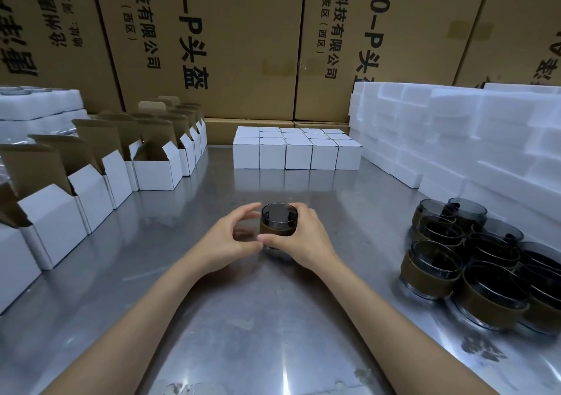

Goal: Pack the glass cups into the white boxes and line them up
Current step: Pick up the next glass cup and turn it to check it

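Head view
Cup point(278, 224): smoky glass with a brown band, upright on the steel table point(273, 318), centre, near the person.
Right hand point(300, 236): fingers curled round the cup's right side, thumb at its lower front; it holds the cup.
Left hand point(232, 239): just left of the cup, fingers arched toward the rim, thumb tip meeting the right thumb at the base; whether the fingers touch the glass I cannot tell.
Open boxes point(154, 163): white, flaps up, in a row along the left.
Closed boxes point(297, 151): white, lined up in a block at the back centre.
Other cups point(473, 261): banded, clustered at the right.
Foam point(455, 139): white slabs stacked behind that cluster.
Cartons point(243, 45): brown, printed, walling the back.
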`<move>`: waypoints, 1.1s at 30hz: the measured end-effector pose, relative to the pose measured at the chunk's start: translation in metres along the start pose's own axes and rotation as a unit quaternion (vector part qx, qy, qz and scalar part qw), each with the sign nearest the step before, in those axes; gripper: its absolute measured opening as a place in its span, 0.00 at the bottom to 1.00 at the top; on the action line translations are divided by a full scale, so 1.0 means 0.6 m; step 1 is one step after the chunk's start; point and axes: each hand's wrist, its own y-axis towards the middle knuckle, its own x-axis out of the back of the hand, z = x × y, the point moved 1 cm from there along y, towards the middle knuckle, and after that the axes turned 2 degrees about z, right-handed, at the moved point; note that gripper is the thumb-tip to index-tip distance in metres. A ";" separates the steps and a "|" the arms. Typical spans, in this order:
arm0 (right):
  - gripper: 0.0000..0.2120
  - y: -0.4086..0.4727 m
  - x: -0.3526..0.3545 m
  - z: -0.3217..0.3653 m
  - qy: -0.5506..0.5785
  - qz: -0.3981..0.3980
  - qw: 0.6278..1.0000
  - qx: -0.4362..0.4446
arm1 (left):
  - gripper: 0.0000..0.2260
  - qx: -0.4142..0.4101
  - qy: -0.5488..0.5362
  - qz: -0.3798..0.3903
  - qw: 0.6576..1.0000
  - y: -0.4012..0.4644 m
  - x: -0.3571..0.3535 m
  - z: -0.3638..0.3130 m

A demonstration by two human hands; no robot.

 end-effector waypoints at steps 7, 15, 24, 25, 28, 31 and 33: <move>0.35 -0.002 -0.007 -0.001 0.029 0.060 0.998 0.019 | 0.28 -0.047 0.007 -0.014 0.999 0.000 -0.015 0.003; 0.30 -0.011 0.006 -0.007 0.157 0.054 0.979 0.118 | 0.28 -0.076 0.041 -0.066 0.994 0.003 -0.012 0.004; 0.32 -0.015 0.005 -0.003 0.146 0.029 0.976 0.161 | 0.29 -0.154 0.134 -0.115 0.972 0.003 -0.017 0.000; 0.32 -0.016 0.005 -0.002 0.144 0.029 0.976 0.163 | 0.29 -0.158 0.133 -0.115 0.972 0.003 -0.017 -0.001; 0.32 -0.016 0.005 -0.001 0.150 0.027 0.975 0.165 | 0.29 -0.159 0.133 -0.116 0.971 0.003 -0.016 0.002; 0.32 -0.013 0.006 -0.002 0.180 0.026 0.970 0.159 | 0.29 -0.160 0.131 -0.112 0.972 0.003 -0.017 0.002; 0.31 -0.011 0.008 -0.005 0.200 0.020 0.969 0.140 | 0.32 -0.158 0.130 -0.104 0.973 0.004 -0.016 0.001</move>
